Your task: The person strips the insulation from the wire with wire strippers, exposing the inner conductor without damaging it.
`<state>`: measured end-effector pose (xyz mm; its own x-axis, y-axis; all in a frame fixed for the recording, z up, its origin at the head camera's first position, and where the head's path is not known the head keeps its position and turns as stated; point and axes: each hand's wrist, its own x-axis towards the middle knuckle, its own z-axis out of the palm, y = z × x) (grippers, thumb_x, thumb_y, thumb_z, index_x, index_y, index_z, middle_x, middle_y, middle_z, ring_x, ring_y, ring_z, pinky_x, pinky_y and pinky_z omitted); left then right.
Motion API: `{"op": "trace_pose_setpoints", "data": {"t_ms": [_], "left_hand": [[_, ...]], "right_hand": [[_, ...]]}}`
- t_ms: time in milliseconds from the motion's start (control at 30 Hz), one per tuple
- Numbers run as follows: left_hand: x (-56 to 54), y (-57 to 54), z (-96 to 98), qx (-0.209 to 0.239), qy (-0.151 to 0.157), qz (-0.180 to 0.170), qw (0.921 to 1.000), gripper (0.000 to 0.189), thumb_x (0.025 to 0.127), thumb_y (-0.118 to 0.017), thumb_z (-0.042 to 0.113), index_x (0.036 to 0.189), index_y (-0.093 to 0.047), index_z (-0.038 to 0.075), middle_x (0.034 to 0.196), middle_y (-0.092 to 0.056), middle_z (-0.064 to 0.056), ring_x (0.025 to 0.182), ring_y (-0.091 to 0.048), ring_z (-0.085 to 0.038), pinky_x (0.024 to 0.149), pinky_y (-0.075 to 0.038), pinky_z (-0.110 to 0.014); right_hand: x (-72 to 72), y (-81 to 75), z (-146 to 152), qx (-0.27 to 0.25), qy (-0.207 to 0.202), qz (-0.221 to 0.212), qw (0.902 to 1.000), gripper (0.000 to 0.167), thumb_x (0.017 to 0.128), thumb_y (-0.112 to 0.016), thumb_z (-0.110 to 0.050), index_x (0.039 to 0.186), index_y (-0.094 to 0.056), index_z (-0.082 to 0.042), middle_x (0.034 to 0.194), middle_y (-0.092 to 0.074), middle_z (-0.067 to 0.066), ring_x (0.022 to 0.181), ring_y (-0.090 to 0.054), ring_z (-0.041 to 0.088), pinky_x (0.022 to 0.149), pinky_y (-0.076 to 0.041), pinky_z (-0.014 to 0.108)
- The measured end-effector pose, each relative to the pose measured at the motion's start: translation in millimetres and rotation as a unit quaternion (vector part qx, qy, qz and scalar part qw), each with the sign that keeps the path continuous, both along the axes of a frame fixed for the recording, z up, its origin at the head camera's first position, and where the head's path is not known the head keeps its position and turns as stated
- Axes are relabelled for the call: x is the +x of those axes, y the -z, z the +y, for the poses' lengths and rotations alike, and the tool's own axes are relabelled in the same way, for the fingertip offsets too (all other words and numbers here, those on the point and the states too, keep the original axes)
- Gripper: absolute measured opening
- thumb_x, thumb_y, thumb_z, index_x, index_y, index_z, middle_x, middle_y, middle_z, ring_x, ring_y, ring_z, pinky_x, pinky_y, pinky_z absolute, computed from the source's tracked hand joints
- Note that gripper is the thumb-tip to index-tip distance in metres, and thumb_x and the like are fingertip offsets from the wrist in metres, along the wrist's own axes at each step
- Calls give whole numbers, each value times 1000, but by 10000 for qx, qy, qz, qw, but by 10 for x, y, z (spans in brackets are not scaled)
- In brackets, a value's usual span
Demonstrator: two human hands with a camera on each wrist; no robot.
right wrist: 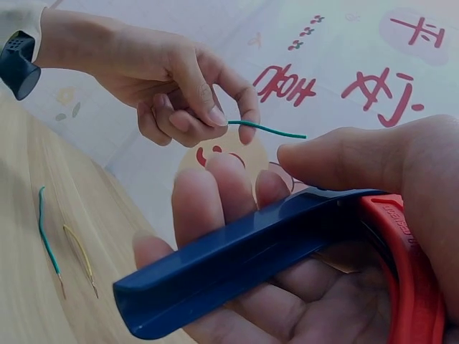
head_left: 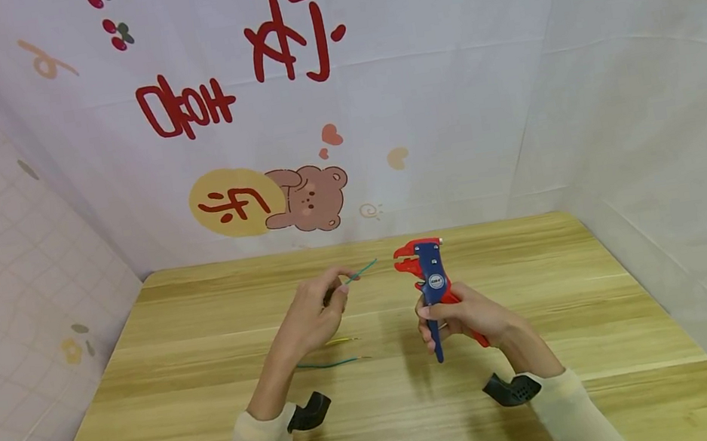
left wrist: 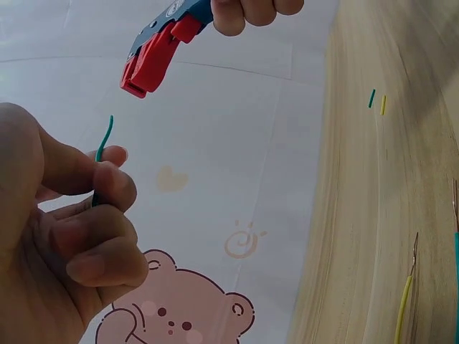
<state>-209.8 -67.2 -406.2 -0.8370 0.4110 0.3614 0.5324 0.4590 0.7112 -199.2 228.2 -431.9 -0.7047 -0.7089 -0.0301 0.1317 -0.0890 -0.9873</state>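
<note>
A short green wire [head_left: 364,269] is pinched between the thumb and fingers of my left hand [head_left: 319,309], its free end pointing right. My right hand [head_left: 460,315] grips a blue and red wire stripper [head_left: 434,281] by its handles, held upright above the table. The stripper's red jaws face left, parted, with a gap between them and the wire's tip. In the left wrist view the green wire [left wrist: 107,136] stands up from the fingertips, below the red jaws. In the right wrist view the blue handle [right wrist: 244,251] crosses my right fingers.
On the wooden table [head_left: 174,354] lie a yellow wire [head_left: 340,340] and another green wire [head_left: 330,364], both with bare ends. Small green [left wrist: 371,98] and yellow pieces [left wrist: 383,104] lie apart from them. A printed cloth [head_left: 443,85] hangs behind the table.
</note>
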Motion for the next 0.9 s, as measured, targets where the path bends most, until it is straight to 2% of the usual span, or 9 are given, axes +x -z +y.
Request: {"op": "trace_pose_setpoints", "data": {"t_ms": [267,500,667,900], "left_hand": [[7,-4,-2,-80,185,446,9988,24,104,-54,2,120,-71,9,65,-43,7,54,-32,-1,57,-35,-22],[18,1,5,-188,105,372,9991,28,105,-52,3,116,-76,13,62,-34,9,54,-26,-1,54,-25,-19],[40,-13,-7,-201,86,333,9992,29,106,-50,4,111,-76,15,62,-33,9,53,-25,-2,52,-25,-20],[54,-27,-18,-229,43,415,9989,25,106,-54,8,108,-77,15,62,-36,10,53,-27,-1,54,-26,-19]], "right_hand": [[18,-18,-33,-22,-94,20,10000,15,104,-55,-11,107,-54,4,85,-71,7,73,-72,20,77,-62,42],[32,-24,-43,80,-103,44,9999,21,105,-56,-12,107,-52,8,85,-70,7,73,-71,19,78,-62,42],[39,-21,-62,136,-106,10,9999,23,104,-57,-14,108,-52,8,84,-70,7,72,-71,20,78,-62,43],[63,-30,-83,127,-193,109,9997,17,104,-56,-12,106,-54,4,85,-69,6,73,-71,19,77,-62,42]]}}
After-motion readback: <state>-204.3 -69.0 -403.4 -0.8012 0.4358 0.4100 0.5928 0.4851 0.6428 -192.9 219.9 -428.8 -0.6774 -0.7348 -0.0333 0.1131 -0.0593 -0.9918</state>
